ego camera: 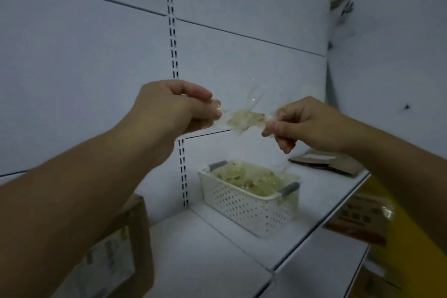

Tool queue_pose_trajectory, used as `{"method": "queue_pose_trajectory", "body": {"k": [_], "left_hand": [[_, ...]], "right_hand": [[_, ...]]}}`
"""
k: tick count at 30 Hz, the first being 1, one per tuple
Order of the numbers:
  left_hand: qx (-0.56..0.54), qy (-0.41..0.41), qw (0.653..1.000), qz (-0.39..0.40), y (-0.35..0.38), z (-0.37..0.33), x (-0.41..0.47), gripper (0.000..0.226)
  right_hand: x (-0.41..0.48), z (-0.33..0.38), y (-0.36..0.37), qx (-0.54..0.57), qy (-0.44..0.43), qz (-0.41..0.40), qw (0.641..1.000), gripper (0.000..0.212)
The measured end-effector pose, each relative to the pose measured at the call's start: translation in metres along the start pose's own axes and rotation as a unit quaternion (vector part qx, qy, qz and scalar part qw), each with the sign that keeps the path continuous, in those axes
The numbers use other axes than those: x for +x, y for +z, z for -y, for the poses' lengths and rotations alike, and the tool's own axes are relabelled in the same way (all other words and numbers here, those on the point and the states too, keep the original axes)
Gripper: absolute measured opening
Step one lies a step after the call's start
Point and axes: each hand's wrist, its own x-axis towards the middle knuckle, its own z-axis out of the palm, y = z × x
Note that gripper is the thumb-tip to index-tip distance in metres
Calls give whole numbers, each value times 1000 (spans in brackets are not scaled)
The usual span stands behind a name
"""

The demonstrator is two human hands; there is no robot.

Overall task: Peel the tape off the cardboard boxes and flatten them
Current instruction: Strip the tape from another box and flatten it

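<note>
Pinches with the left hand [169, 109], fingers curled and thumb on top, one end of a peeled strip of tape [244, 120]; grips the other end with the right hand [307, 126], thumb and curled fingers closed on it. Holds the strip stretched in the air between the two hands, level with the knuckles, touching nothing else. Looks clear with a yellowish cast, crumpled and twisted on itself into a wrinkled band, thickest midway between the hands. Throws one loose glossy flap upward above the gap, nearer the right hand.

Below the right hand, on a white shelf [205, 249]: white perforated basket [242, 203] with grey handles [290, 189], filled to the rim with a wad [244, 176] of the same yellowish, crumpled tape. Beyond the basket, under the right wrist: flattened cardboard pieces [326, 163] lying flat on the shelf. Under the left forearm: brown cardboard box [135, 237] with a pale printed label, too blurred to read. Lower than the right forearm, past the shelf edge: another carton [358, 222] with red print, unreadable. Behind both hands: white back panel [96, 55] with a slotted upright [171, 19].
</note>
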Motion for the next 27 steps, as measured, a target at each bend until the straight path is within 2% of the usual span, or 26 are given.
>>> {"method": "queue_pose_trajectory", "body": {"k": [3,6,9,10,12,15,16,18,19,20,22,23,25,27], "left_hand": [[5,-91,996,-20,48,50,22,24],[39,-178,983,5,82,100,32,19],[88,-235,967,38,99,134,39,13],[129,-233,962,55,103,142,41,8],[271,-177,940,112,107,157,46,20],[453,-86,863,206,116,167,45,26],[475,-80,848,223,118,168,45,25],[488,-86,832,251,121,169,46,25],[489,-91,828,259,121,168,46,26],[491,-94,825,264,121,168,47,26],[501,-90,817,272,121,167,46,27],[510,-87,809,279,121,167,45,28],[516,-80,803,286,120,166,42,29],[491,-53,828,267,116,164,37,30]], "right_hand": [[-2,-68,-18,-28,80,80,993,35],[2,-131,-21,-50,183,170,967,23],[13,-179,-16,-110,231,216,942,29],[18,-192,-13,-132,224,215,941,34],[28,-212,-7,-166,200,207,943,38],[35,-216,-14,-145,217,238,936,27],[36,-215,-22,-128,227,242,935,21],[35,-207,-32,-130,201,167,956,8],[34,-202,-32,-146,162,124,968,10],[33,-196,-27,-155,121,120,973,23],[30,-185,-5,-177,72,193,963,48],[31,-183,8,-197,70,227,951,47],[35,-184,26,-224,84,257,936,28],[42,-187,33,-233,94,268,930,19]]}}
